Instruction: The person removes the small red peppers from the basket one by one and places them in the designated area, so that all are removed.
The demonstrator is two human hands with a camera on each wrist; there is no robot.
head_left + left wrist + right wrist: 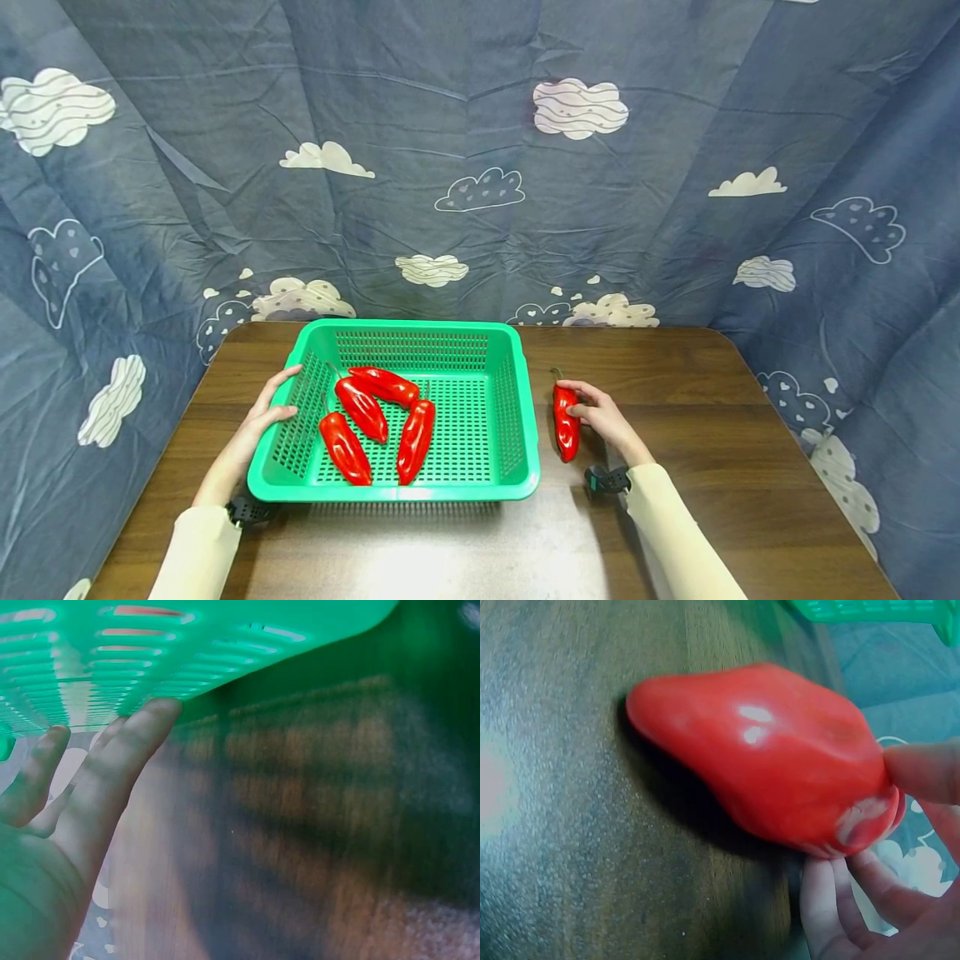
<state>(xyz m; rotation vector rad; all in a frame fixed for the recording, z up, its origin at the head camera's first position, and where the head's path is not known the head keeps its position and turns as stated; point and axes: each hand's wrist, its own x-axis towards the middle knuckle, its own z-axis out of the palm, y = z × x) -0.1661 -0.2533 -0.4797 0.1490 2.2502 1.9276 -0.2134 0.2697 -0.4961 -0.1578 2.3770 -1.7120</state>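
Just right of the basket, my right hand holds a long red pepper between thumb and fingers. Its thin stem points away from me. In the right wrist view the pepper is gripped near its broad end, and its narrow tip lies close over the wood. My left hand is at the left side of a green plastic basket, with fingertips at the rim. From the left wrist, those fingers look straight, their tips against the slotted wall. Several red peppers lie inside the basket, mostly to the left.
The basket stands on a brown wooden table, left of its middle. A dark blue cloth with cloud prints hangs behind and along both sides. Light glares off the table's near part.
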